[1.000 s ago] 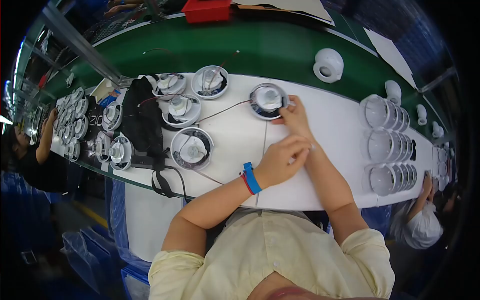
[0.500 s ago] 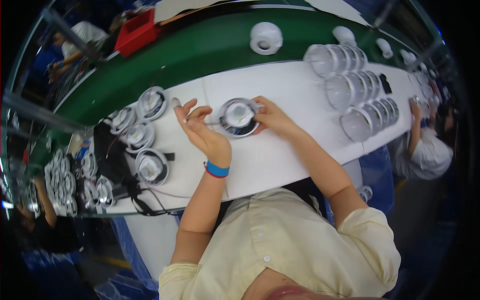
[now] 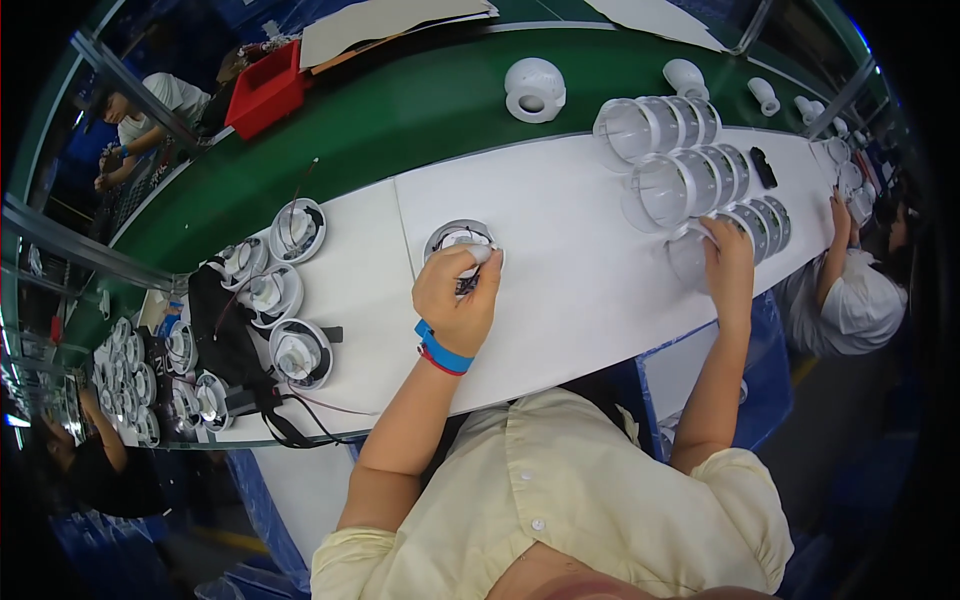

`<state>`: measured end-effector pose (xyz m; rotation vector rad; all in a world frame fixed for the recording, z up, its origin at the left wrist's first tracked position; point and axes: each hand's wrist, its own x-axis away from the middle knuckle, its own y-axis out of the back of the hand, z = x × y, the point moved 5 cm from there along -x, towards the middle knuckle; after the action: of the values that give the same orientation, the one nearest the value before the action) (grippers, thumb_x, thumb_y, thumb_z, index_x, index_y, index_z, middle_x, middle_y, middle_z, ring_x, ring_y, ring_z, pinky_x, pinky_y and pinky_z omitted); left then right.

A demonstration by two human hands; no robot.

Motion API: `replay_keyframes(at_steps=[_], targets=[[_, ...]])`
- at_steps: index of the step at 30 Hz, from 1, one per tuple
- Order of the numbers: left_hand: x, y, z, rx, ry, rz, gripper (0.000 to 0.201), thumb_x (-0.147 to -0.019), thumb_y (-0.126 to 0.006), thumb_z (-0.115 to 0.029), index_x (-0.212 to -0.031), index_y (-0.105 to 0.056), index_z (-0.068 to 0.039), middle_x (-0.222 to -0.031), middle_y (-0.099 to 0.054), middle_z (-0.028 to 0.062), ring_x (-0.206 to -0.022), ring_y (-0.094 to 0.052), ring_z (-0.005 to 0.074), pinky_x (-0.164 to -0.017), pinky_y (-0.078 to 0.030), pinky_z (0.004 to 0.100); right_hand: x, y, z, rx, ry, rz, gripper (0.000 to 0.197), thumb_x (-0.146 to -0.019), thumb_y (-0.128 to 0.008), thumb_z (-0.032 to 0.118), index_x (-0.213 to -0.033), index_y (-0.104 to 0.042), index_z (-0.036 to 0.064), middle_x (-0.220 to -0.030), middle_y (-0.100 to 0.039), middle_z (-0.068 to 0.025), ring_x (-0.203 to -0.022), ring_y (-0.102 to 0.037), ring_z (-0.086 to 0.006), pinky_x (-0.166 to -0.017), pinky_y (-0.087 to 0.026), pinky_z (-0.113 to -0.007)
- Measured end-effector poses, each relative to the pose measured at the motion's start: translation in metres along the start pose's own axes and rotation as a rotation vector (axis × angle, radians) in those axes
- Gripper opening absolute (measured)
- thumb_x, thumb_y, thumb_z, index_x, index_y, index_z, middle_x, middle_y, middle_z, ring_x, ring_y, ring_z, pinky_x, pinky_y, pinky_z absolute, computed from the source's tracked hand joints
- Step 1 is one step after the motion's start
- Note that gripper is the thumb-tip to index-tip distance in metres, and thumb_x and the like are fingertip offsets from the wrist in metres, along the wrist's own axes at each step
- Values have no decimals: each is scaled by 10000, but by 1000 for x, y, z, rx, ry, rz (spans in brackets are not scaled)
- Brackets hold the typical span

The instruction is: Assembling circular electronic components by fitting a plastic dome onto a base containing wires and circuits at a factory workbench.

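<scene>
A round white housing with dark and silvery parts inside lies on the white tabletop in front of me. Over its near side, my left hand has its thumb and forefinger closed at the right rim; a pale covering wraps the forefinger tip. The hand hides much of the housing. To the right, my right hand grips the white rim of a clear cylindrical cover, the closest in the nearest row of nested covers.
Two more rows of clear covers lie behind. Several open housings stand left, beside a black bag with straps and cables. White shells and a red bin stand on the green surface. Other people work on both sides.
My right hand has left the housing and reached right to the covers. My left hand, earlier raised with fingers spread, has moved right and closed on the housing, which now sits slightly farther left.
</scene>
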<state>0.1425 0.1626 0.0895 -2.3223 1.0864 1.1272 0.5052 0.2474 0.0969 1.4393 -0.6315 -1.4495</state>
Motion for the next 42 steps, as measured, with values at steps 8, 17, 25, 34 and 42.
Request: replay_keyframes(at_steps=[8, 17, 25, 34, 42], targets=[[-1, 3, -4, -312, -174, 65, 191, -714, -811, -72, -824, -664, -124, -640, -515, -10, -653, -455, 196, -583, -380, 319, 47, -6, 88, -876, 7, 354, 828, -750, -758, 87, -1466, -345, 53, -1464, -409, -135, -1364, -378, -271, -1120, -296, -368], [2, -6, 0, -310, -188, 96, 192, -726, -811, -161, -845, -663, -134, -744, -485, 7, -771, -477, 232, -791, -377, 388, -20, -98, 111, -1340, -20, 515, 1236, -513, -831, 637, -1485, -300, 87, -1433, -417, -121, -1348, -399, -253, -1094, -343, -377], [2, -10, 1, -366, -156, 214, 179, -737, -790, -198, -842, -659, -136, -792, -510, 6, -843, -507, 217, -914, -339, 421, 18, -95, 175, -1942, -218, 723, 1159, -564, -846, 556, -1461, -321, 46, -1312, -516, -95, -1233, -512, -216, -1030, -411, -334], [2, -13, -3, -440, -163, 314, 145, -752, -768, -195, -843, -666, -148, -779, -523, -13, -876, -530, 192, -978, -295, 464, 23, -84, 184, -1793, -195, 774, 1123, -535, -852, 462, -1452, -343, 63, -1285, -520, -86, -1206, -516, -202, -1016, -401, -312], [3, -14, -5, -446, -166, 322, 129, -755, -758, -177, -837, -664, -147, -782, -521, -15, -895, -541, 188, -989, -288, 472, 22, -87, 179, -1638, -146, 691, 1184, -498, -867, 530, -1437, -332, 45, -1250, -548, -98, -1173, -555, -205, -995, -440, -324]])
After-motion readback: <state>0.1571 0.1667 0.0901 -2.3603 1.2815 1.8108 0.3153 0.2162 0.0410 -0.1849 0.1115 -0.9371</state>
